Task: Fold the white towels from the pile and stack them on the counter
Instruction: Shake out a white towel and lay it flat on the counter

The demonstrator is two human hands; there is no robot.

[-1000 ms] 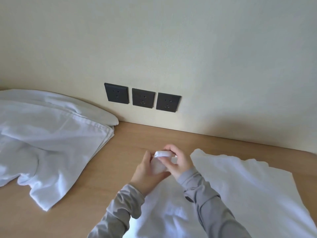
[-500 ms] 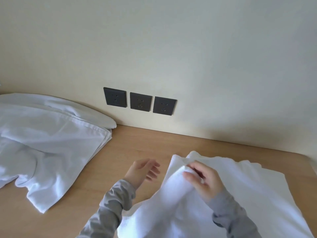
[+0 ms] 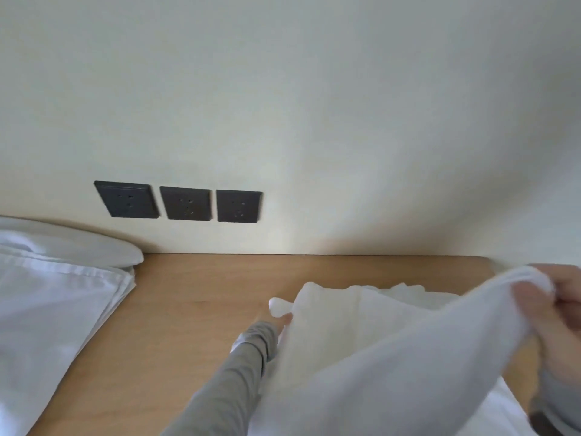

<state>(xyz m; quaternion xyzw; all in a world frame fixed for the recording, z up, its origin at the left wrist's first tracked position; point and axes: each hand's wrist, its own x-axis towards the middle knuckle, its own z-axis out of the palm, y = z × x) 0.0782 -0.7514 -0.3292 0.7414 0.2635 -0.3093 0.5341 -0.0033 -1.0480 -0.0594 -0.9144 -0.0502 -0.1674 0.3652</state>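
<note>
Pale wall runs behind everything, beyond both hands. Wooden tabletop lies under them. Pile of white linen sits well off to the left of the left hand, against the wall. Towel stretches btwn the two hands: one end raised off the tabletop at the right hand, rest draped down twd the person. Three dark sockets on the wall, up & left of the left hand. Right hand, blurred, fingers curled, grips the towel's raised edge. Left hand is mostly hidden behind the towel's other end, grey sleeve showing; can't tell its grip.
</note>
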